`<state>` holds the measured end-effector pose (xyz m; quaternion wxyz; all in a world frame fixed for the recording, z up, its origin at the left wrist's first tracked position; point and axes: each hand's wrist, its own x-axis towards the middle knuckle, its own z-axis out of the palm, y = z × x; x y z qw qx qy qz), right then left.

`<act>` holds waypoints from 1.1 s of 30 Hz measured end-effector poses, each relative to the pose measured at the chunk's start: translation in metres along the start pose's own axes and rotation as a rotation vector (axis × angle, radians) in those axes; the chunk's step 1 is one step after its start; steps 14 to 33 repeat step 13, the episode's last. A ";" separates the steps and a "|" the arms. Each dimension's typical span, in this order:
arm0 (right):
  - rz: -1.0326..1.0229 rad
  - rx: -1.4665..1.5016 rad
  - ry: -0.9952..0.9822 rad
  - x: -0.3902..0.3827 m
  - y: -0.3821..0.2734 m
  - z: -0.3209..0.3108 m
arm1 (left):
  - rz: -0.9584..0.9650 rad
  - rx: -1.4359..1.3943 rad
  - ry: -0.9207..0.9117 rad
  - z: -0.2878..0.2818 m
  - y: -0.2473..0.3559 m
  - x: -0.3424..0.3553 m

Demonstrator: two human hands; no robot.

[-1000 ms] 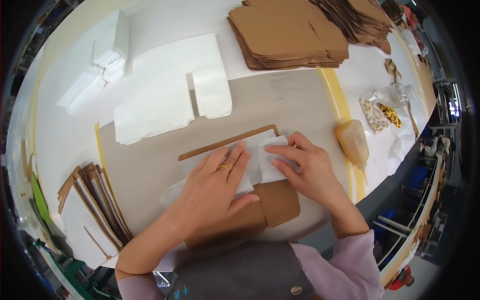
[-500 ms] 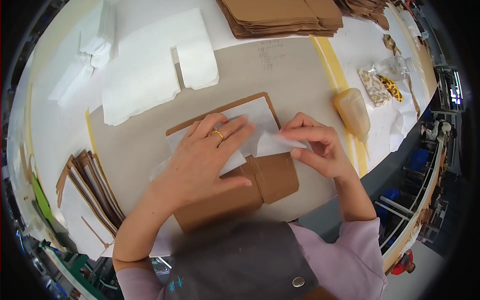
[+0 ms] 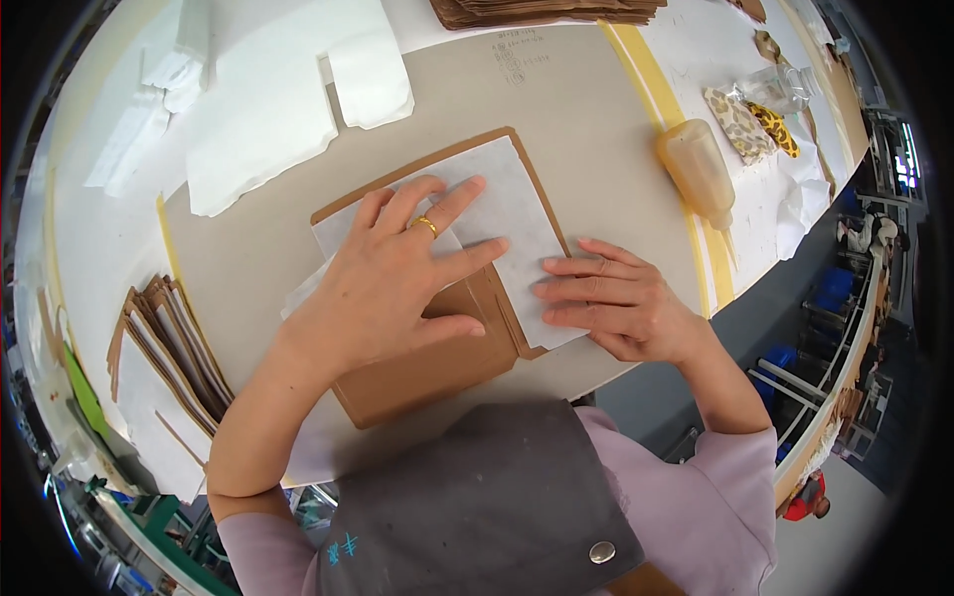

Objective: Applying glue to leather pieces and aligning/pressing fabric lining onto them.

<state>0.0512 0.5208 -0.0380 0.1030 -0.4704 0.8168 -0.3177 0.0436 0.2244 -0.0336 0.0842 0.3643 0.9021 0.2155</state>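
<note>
A white, thin sheet (image 3: 525, 214) covers the far and right parts of a brown flat piece (image 3: 422, 382), which could be leather or card; I cannot tell which. Brown shows along the far rim and in the near left part. My left hand (image 3: 388, 268) lies spread over the sheet's left half, holding nothing, with a gold ring on one finger. Under it the left end of the sheet is partly hidden. Flat on the sheet's right strip rest the stretched fingers of my right hand (image 3: 621, 303).
Large white cut sheets (image 3: 263, 114) lie far left, beside white stacks (image 3: 179, 50). Brown pieces (image 3: 537, 12) are piled at the far edge. A bunch of brown and white folded pieces (image 3: 179, 348) sits left. To the right are a yellowish squeeze bottle (image 3: 696, 174), patterned pouch (image 3: 740, 124) and clear jar (image 3: 780, 89).
My right hand has let go of the sheet's lifted right part, which now lies flat over the brown piece's right section. My left hand stays spread on the sheet. The whole view has shifted.
</note>
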 end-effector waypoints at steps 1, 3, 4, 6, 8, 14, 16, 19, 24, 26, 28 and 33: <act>0.003 0.001 -0.001 -0.001 -0.001 0.001 | -0.001 0.006 0.000 0.000 0.000 0.000; 0.003 -0.025 -0.001 0.000 -0.001 0.001 | -0.002 0.007 -0.002 -0.001 -0.001 0.001; 0.003 -0.026 -0.001 -0.001 -0.002 0.001 | -0.005 0.012 -0.003 -0.001 -0.001 0.001; -0.005 -0.053 -0.005 0.000 -0.002 0.001 | -0.006 0.009 0.000 -0.001 -0.002 0.002; -0.014 -0.103 -0.029 -0.002 -0.004 0.003 | -0.015 0.012 0.009 -0.001 -0.002 0.001; 0.024 0.113 -0.195 -0.017 -0.009 -0.010 | -0.044 -0.079 0.007 0.001 -0.004 -0.007; 0.024 0.113 -0.195 -0.017 -0.009 -0.010 | -0.044 -0.079 0.007 0.001 -0.004 -0.007; 0.024 0.113 -0.195 -0.017 -0.009 -0.010 | -0.044 -0.079 0.007 0.001 -0.004 -0.007; 0.024 0.113 -0.195 -0.017 -0.009 -0.010 | -0.044 -0.079 0.007 0.001 -0.004 -0.007; 0.024 0.113 -0.195 -0.017 -0.009 -0.010 | -0.044 -0.079 0.007 0.001 -0.004 -0.007; 0.024 0.113 -0.195 -0.017 -0.009 -0.010 | -0.044 -0.079 0.007 0.001 -0.004 -0.007; 0.024 0.113 -0.195 -0.017 -0.009 -0.010 | -0.044 -0.079 0.007 0.001 -0.004 -0.007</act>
